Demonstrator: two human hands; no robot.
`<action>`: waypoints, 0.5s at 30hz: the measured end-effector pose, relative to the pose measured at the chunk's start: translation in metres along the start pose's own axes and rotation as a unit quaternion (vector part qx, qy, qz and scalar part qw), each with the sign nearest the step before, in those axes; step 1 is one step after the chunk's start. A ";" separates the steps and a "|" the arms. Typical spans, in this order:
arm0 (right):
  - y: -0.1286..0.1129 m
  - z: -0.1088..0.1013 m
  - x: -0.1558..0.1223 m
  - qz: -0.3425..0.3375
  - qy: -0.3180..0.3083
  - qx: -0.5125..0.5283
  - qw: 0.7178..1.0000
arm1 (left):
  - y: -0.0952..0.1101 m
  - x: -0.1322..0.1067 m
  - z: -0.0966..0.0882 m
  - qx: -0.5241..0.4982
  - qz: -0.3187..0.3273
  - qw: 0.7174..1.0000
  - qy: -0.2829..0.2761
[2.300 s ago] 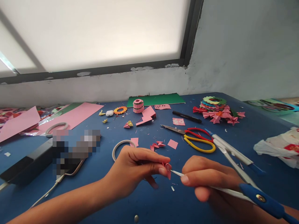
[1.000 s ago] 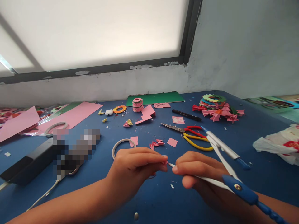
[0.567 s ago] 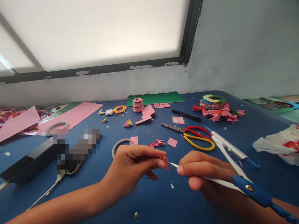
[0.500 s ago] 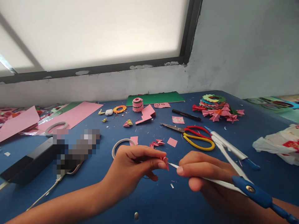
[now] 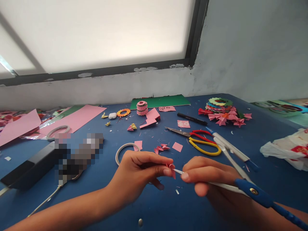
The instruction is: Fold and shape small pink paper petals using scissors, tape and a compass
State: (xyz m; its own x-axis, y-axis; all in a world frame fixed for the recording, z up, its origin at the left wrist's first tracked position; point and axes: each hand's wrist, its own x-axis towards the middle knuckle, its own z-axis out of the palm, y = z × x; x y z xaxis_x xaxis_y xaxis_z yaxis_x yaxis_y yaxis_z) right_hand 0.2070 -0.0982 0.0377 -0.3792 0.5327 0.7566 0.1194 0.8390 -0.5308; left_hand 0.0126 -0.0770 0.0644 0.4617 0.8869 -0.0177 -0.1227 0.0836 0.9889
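pink paper piece (image 5: 174,174): head view, near middle, pinched between left hand (image 5: 141,170) thumb and fingers. right hand (image 5: 211,175) closed round one leg of blue-white compass (image 5: 252,191), tip at the curl. risk, i'd guess: overpressing tears paper; a slip pricks left fingertips.

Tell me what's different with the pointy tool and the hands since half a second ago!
The pointy tool in the right hand shifted slightly left and now reaches the folded pink paper pinched in the left hand. Nothing was grabbed or let go. The scissors and loose pink square stayed put.
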 end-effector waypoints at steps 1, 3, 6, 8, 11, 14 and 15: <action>0.000 0.001 0.000 -0.003 0.007 0.013 1.000 | 0.000 0.000 0.000 0.004 0.012 1.000 0.000; -0.001 0.001 0.000 -0.004 0.005 0.036 0.999 | -0.001 0.000 0.001 0.018 0.041 0.999 -0.002; -0.001 -0.001 -0.004 -0.014 -0.012 0.057 0.998 | -0.001 -0.001 0.000 0.071 0.116 0.991 -0.014; -0.001 -0.003 -0.006 -0.017 -0.022 0.062 0.998 | 0.001 -0.003 -0.004 0.149 0.212 0.965 -0.031; -0.001 -0.004 -0.006 -0.014 -0.017 0.062 0.998 | 0.004 -0.003 -0.016 0.323 0.367 0.871 -0.047; 0.000 -0.002 -0.004 -0.014 0.004 0.052 0.999 | 0.007 0.000 -0.027 0.446 0.426 0.785 -0.054; 0.001 -0.001 -0.004 -0.011 0.007 0.047 0.999 | 0.009 0.002 -0.029 0.455 0.431 0.777 -0.057</action>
State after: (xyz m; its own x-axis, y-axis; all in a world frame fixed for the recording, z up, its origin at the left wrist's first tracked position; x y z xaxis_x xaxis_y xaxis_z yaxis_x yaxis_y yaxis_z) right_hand 0.2093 -0.0995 0.0349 -0.3680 0.5159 0.7736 0.0238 0.8369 -0.5468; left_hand -0.0130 -0.0614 0.0688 0.6344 0.3851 0.6702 0.2189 -0.9211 0.3220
